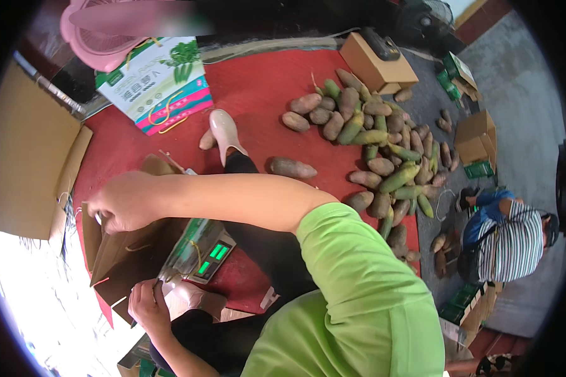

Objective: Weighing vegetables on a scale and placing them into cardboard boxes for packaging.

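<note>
My right hand [124,202] reaches across to the left and is closed over the far side of an open brown cardboard box [127,256]. A small pale, shiny bit shows at its fingers, too small to name. Nearer to me, my left hand [149,308] is curled at the box's near edge. Something dark shows at its fingers, but I cannot make out what. Just right of the box sits a digital scale [212,259] with lit green displays. A yellow cord lies over its top, and its far part is hidden under my right forearm.
Many reddish and green oblong tubers or gourds [383,151] lie piled on the red mat [245,81]. A printed carton [160,88], a pink basket [94,38] and a brown box [377,66] stand at the back. At right, a person in stripes [508,248] crouches near cartons.
</note>
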`<act>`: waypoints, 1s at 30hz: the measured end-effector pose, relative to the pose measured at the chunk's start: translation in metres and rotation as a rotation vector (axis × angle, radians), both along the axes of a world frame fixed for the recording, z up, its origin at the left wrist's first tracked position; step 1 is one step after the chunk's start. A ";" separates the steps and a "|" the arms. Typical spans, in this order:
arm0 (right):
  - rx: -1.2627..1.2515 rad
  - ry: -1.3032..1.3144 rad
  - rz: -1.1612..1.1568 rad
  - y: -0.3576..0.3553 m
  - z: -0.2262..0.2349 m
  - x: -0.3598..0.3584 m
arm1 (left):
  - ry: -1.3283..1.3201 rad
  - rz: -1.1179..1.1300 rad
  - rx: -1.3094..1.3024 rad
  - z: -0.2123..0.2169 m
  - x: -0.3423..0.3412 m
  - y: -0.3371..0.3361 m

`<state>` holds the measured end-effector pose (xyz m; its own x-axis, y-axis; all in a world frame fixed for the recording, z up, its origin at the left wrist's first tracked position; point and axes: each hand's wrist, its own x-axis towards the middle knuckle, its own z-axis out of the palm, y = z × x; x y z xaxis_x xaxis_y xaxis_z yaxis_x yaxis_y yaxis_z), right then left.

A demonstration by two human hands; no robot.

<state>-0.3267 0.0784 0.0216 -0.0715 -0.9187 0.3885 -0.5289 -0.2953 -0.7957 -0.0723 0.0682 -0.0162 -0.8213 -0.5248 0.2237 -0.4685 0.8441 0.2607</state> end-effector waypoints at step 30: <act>1.165 -0.343 -1.434 0.501 -0.378 -0.021 | 0.128 0.018 -0.153 -0.019 0.002 -0.018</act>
